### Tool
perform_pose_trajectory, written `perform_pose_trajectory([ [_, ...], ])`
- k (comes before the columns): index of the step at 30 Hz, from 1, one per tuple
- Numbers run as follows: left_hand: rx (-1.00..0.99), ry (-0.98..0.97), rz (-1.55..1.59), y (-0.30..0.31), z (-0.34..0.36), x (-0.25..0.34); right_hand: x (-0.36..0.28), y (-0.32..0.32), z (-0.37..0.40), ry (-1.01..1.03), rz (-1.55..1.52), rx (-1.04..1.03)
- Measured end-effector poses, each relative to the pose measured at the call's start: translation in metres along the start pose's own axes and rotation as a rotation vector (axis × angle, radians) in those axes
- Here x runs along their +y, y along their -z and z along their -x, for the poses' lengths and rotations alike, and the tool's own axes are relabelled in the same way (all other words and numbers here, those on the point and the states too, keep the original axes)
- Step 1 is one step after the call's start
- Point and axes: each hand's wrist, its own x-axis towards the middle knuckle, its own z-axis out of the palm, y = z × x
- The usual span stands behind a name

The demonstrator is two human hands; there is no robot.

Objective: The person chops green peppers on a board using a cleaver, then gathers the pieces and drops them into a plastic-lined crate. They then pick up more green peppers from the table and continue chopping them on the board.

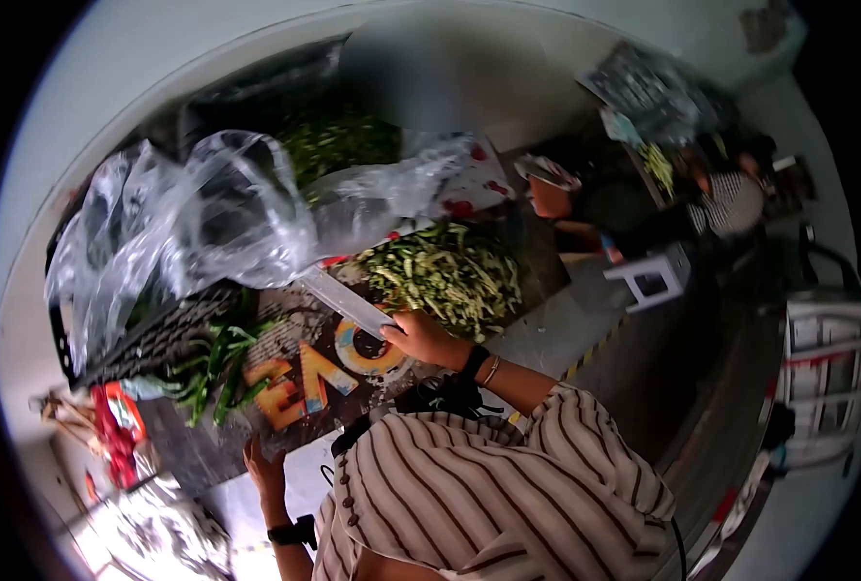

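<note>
My right hand (423,339) is closed on the handle of a wide-bladed knife (345,298), whose blade points up and left over the dark table. Just beyond the hand lies a heap of cut green and pale vegetable pieces (450,276). Near the table's lower left edge, my left hand (264,467) is raised with its fingers apart, holding nothing. Whole long green peppers (219,373) lie on the table above it. Large painted letters (319,373) mark the surface between the two hands.
Clear plastic (227,208) covers a black crate (174,334) on the left. Behind is a bag of chopped greens (338,145). A white stool (648,281) and a person in a patterned top (731,205) are at the right. A metal-framed cart (826,373) stands far right.
</note>
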Motion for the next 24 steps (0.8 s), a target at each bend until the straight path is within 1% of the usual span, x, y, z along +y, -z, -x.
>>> perform_pose_trajectory([
  [2,-0.071,-0.031,-0.008,-0.007,-0.008,-0.005,0.006,0.019,0.02,-0.006,0.004,0.137],
  [3,-0.138,-0.07,0.009,-0.006,-0.014,0.001,0.027,0.022,0.029,-0.02,-0.035,0.203],
  [4,-0.126,-0.126,-0.027,-0.013,-0.019,-0.003,0.014,0.037,0.042,-0.026,-0.08,0.324],
  [6,-0.19,-0.109,-0.08,-0.017,-0.027,-0.007,0.045,0.056,0.066,-0.094,-0.015,0.514],
  [7,-0.201,-0.131,-0.085,-0.017,-0.029,-0.005,0.054,0.067,0.077,-0.175,-0.065,0.622],
  [8,-0.2,-0.112,-0.129,-0.017,-0.029,-0.003,0.062,0.077,0.09,-0.257,-0.119,0.726],
  [10,-0.201,-0.104,-0.178,-0.015,-0.03,-0.003,0.047,0.114,0.114,-0.466,-0.367,0.802],
  [11,-0.21,-0.142,-0.225,-0.016,-0.03,-0.009,0.061,0.127,0.123,-0.538,-0.278,0.834],
  [12,-0.218,-0.177,-0.271,-0.017,-0.031,-0.012,0.081,0.137,0.132,-0.608,-0.187,0.862],
  [13,-0.266,-0.087,-0.26,-0.012,-0.032,-0.001,0.108,0.145,0.143,-0.611,-0.191,0.867],
  [14,-0.265,-0.091,-0.264,-0.01,-0.034,0.0,0.14,0.152,0.153,-0.591,0.131,0.914],
  [15,-0.289,-0.057,-0.242,-0.008,-0.036,0.0,0.158,0.16,0.159,-0.561,0.455,0.945],
  [16,-0.312,-0.021,-0.222,-0.006,-0.037,0.001,0.161,0.169,0.159,-0.561,0.45,0.944],
  [18,-0.302,-0.026,-0.224,-0.005,-0.037,0.004,0.17,0.188,0.155,-0.722,0.514,0.93],
  [19,-0.3,-0.039,-0.227,-0.005,-0.036,0.005,0.177,0.196,0.151,-0.75,0.577,0.888],
  [20,-0.298,-0.053,-0.232,-0.005,-0.036,0.005,0.185,0.202,0.145,-0.751,0.57,0.888],
  [22,-0.299,-0.06,-0.243,-0.004,-0.037,0.006,0.188,0.215,0.127,-0.77,0.584,0.802],
  [23,-0.302,-0.065,-0.248,-0.004,-0.037,0.007,0.191,0.219,0.118,-0.77,0.579,0.802],
  [24,-0.299,-0.065,-0.252,-0.005,-0.037,0.006,0.194,0.222,0.108,-0.809,0.605,0.722],
])
